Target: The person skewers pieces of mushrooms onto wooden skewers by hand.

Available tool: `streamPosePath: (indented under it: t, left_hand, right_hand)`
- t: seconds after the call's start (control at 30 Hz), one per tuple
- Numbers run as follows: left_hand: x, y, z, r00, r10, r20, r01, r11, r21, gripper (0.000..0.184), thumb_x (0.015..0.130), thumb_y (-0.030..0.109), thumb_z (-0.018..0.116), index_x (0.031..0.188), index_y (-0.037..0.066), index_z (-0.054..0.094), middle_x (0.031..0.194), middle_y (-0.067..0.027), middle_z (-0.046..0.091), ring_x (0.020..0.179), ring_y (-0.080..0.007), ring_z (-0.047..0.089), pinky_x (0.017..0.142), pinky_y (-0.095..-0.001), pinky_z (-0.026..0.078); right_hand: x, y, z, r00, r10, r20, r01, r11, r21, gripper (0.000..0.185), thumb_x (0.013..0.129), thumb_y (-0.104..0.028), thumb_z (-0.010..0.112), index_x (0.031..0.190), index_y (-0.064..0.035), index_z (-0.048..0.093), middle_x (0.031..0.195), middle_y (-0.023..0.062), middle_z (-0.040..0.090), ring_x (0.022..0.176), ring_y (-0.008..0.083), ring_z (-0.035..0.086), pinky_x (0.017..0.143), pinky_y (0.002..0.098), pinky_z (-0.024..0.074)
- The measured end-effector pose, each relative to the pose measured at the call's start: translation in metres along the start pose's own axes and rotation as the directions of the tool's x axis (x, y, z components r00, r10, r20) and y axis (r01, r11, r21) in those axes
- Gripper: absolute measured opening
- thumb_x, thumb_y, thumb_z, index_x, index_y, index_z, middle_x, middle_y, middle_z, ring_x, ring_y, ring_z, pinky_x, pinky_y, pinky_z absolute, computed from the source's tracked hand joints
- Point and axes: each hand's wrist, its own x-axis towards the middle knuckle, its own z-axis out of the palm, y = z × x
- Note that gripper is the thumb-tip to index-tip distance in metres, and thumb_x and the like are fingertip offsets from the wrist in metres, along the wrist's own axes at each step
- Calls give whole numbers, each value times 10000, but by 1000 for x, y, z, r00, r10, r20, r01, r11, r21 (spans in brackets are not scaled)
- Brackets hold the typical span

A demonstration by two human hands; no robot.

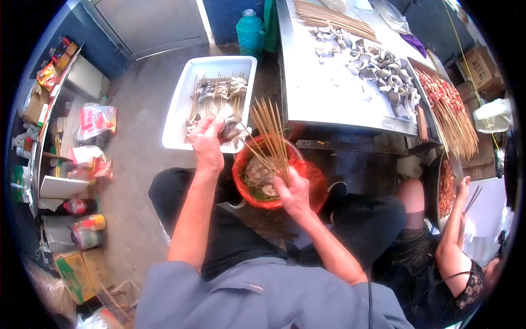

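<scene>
My right hand (296, 193) is closed round a fanned bunch of bamboo skewers (270, 131), their points upward. One or two of them slant left toward some grey-white mushroom pieces (234, 132). At the near edge of the white tray (171, 129), my left hand (208, 141) pinches a pale mushroom piece (226, 112); whether a skewer passes through it I cannot tell. Threaded mushroom skewers (219, 89) lie in the tray. Below my right hand stands a red-lined tub (239, 181) holding more mushrooms (260, 174).
On the metal table (312, 101) are loose mushrooms (383, 71) and a skewer pile (334, 21). A tray of red meat skewers (449, 104) adjoins it. Another person's arm (452, 225) is at right. A teal flask (249, 35) stands behind; packed shelves (57, 186) line the left.
</scene>
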Motion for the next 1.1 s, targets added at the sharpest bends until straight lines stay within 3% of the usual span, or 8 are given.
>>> streamPosePath:
  t: [0.07, 0.23, 0.47, 0.57, 0.73, 0.97, 1.03, 1.1]
  left_hand:
    - [-1, 0, 0, 1000, -5, 4, 5, 1000, -10, 73, 882, 54, 610, 902, 0, 654, 777, -14, 621, 652, -87, 571, 587, -236, 505]
    - [-8, -13, 5, 995, -2, 97, -5, 997, 73, 105, 896, 65, 606, 921, -21, 660, 789, -28, 640, 668, -90, 591, 642, -223, 493]
    - [-8, -5, 10, 997, -6, 80, 5, 1000, 21, 119, 905, 86, 607, 943, -17, 652, 824, -39, 655, 702, -105, 613, 639, -240, 518]
    - [-6, -7, 12, 997, 18, 74, -12, 997, -78, 127, 908, 103, 612, 957, -6, 655, 838, -40, 658, 714, -104, 621, 656, -242, 528]
    - [-7, -10, 9, 995, -31, 91, 35, 998, -52, 137, 916, 137, 617, 974, 17, 650, 836, -28, 648, 696, -99, 624, 631, -257, 550]
    - [-15, -20, 10, 982, -43, 186, 41, 999, 14, 141, 907, 141, 630, 949, 11, 663, 823, -5, 644, 685, -77, 587, 629, -235, 508]
    - [-24, -26, 12, 954, -46, 296, 24, 997, 78, 176, 898, 161, 651, 911, -13, 674, 820, -3, 647, 724, -59, 563, 662, -204, 454]
    - [-33, -32, 19, 949, -111, 297, 90, 992, 84, 197, 892, 179, 659, 927, -14, 682, 804, 2, 645, 708, -58, 563, 646, -204, 457]
  right_hand:
    - [2, 3, -3, 999, -42, 8, 42, 998, -45, 87, 862, -59, 613, 933, -17, 586, 690, 65, 615, 609, 118, 595, 560, 275, 472]
    - [2, 0, -1, 946, 270, 182, -322, 857, 402, 114, 871, -66, 601, 965, -17, 562, 705, 6, 599, 622, 87, 569, 560, 240, 452]
    - [11, 0, 0, 944, 269, 189, -324, 857, 400, 154, 873, -85, 631, 999, -40, 555, 696, 28, 606, 534, 59, 507, 479, 194, 385]
    - [10, -6, 0, 949, 263, 173, -307, 891, 335, 164, 888, -104, 593, 1012, 0, 562, 721, 6, 595, 643, 84, 570, 586, 246, 459]
    - [8, -14, 0, 1000, 10, -19, -12, 997, -79, 149, 865, -74, 609, 995, 0, 609, 813, 96, 628, 743, 189, 621, 660, 305, 485]
    - [15, -16, 5, 899, -413, -143, 370, 894, -253, 115, 858, -32, 611, 968, -1, 624, 839, 141, 619, 774, 208, 629, 688, 318, 487]
    - [12, -11, 5, 997, -77, -24, 76, 997, -29, 166, 875, -30, 614, 1034, 9, 638, 800, 36, 652, 745, 81, 580, 670, 251, 467]
    - [11, -10, 3, 999, 20, -27, -19, 999, 45, 160, 884, -37, 611, 1033, 13, 639, 800, 23, 655, 736, 67, 576, 661, 235, 463]
